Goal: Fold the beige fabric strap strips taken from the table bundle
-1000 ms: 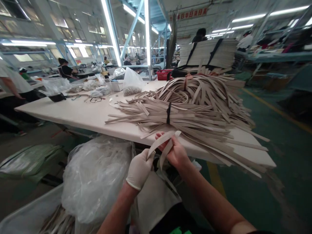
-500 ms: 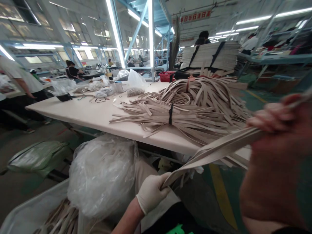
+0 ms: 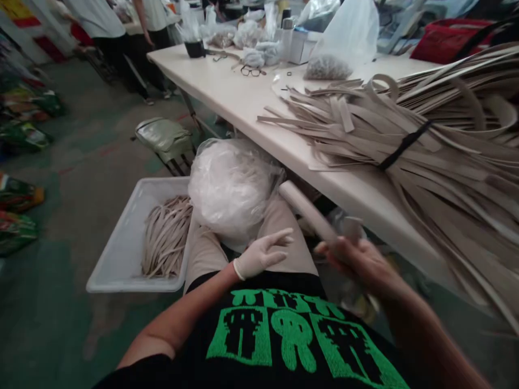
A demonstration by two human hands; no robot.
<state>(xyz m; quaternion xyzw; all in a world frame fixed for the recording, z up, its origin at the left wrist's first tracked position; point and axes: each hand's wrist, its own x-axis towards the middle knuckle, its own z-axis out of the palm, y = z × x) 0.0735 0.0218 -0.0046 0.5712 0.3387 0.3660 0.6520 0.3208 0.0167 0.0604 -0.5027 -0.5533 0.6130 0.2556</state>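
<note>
My left hand [image 3: 261,256], in a pale glove, hovers over my lap with its fingers apart and nothing in them. My right hand [image 3: 359,262], bare and slightly blurred, is closed around a beige strip [image 3: 308,209] beside the table's edge; the strip's free end points up and left. A large pile of similar strips [image 3: 365,129], tied with a black band [image 3: 405,145], lies on the table [image 3: 239,102]. More strips [image 3: 167,235] rest in a white plastic bin [image 3: 117,254] to my left. A clear plastic bag bundle [image 3: 231,186] sits between my knees and the table.
On the table are glasses [image 3: 251,71], a bag of small pieces [image 3: 328,67], a white box [image 3: 302,46] and a red basket [image 3: 452,40]. A green padded stool [image 3: 164,135] stands beyond the bin. People stand at the far left.
The view has turned down and left. My left hand has let go of the strips and opened. My right hand has come down from the upper right, still holding a strip.
</note>
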